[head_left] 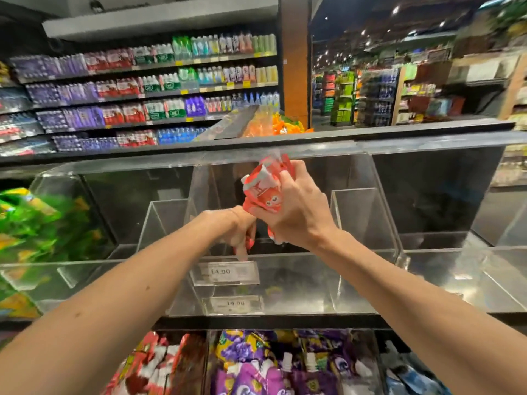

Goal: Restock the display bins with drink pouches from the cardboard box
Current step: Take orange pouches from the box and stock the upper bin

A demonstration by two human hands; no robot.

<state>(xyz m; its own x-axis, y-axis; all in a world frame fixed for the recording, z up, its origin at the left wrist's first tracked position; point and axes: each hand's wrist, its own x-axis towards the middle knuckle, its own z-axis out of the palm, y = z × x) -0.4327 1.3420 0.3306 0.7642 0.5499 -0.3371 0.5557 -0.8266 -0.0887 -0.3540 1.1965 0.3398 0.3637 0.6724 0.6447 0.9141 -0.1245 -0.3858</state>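
— What has the right hand got?
— The right hand [296, 212] is clenched round a crumpled bunch of glossy red drink pouches [263, 192], above the clear acrylic bin [299, 280]; the left hand [239, 226] dips beneath it, fingers pointing down into the bin; red shows at its fingertips, but whether it holds anything I cannot tell.
— And around them?
— A flat white price label [228, 271] sits just under the left fingers, on the bin's front wall; soft purple pouches [251, 372] lie below both arms; green packets [34, 223] are heaped left of the left arm.
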